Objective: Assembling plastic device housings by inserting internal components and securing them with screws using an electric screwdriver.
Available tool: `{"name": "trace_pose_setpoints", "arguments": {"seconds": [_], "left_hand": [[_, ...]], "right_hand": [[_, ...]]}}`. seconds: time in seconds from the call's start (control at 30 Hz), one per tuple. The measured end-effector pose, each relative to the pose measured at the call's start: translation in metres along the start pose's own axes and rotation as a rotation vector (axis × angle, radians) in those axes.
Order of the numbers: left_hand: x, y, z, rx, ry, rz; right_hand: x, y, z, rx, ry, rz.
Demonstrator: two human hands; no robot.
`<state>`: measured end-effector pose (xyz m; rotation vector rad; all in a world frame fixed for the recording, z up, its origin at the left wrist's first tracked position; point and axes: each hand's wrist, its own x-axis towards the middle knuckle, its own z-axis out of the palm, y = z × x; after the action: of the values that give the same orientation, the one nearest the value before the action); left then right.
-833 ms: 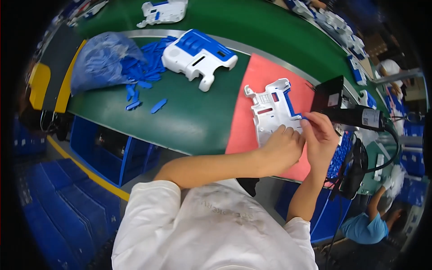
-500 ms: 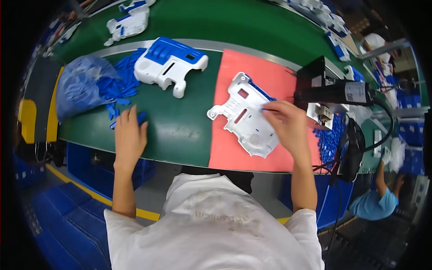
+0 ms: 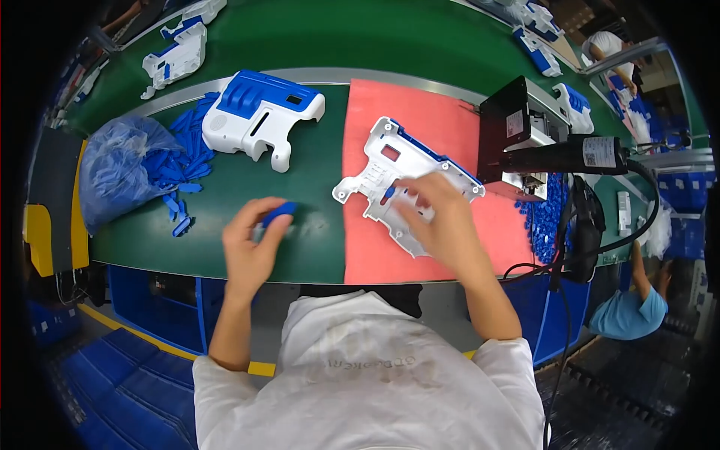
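A white plastic housing (image 3: 405, 159) with blue edging lies with its hollow inner side up on the pink mat (image 3: 480, 240). My right hand (image 3: 442, 225) is over it, thumb and fingertips curled at its slot around a small blue part (image 3: 389, 193); the fingers partly hide that spot. My left hand (image 3: 251, 244) is above the green table, left of the mat, gripping a blue plastic strip (image 3: 279, 214) between thumb and fingers. Beyond it sits another white housing (image 3: 247, 127), its blue top facing up.
Loose blue strips (image 3: 180, 161) spill from a clear plastic bag (image 3: 120, 169) at left. A black-and-metal device (image 3: 517, 131) with a cylinder (image 3: 570, 155) and cables stands right of the mat, near many small blue parts (image 3: 551, 221). Another person (image 3: 630, 307) is at far right.
My left hand has moved right, away from the loose strips, carrying a blue strip. My right hand has shifted left across the housing to its slot.
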<state>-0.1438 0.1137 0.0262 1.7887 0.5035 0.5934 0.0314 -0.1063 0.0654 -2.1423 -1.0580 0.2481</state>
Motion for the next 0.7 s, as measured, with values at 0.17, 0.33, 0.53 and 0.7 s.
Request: {"name": "trace_pose_setpoints", "arguments": {"seconds": [0.17, 0.33, 0.53, 0.7], "left_hand": [[0.044, 0.022, 0.052, -0.068, -0.204, 0.121], [0.063, 0.022, 0.081, -0.243, -0.513, -0.069], [0.057, 0.036, 0.111, -0.573, -0.588, -0.230], [0.052, 0.032, 0.117, -0.592, -0.513, -0.251]], "right_hand": [[-0.036, 0.001, 0.001, -0.314, -0.113, -0.115], [-0.040, 0.016, -0.009, -0.156, -0.030, -0.116], [-0.006, 0.014, -0.001, 0.529, 0.272, 0.052], [0.014, 0.027, 0.008, 0.672, 0.278, 0.049]]}}
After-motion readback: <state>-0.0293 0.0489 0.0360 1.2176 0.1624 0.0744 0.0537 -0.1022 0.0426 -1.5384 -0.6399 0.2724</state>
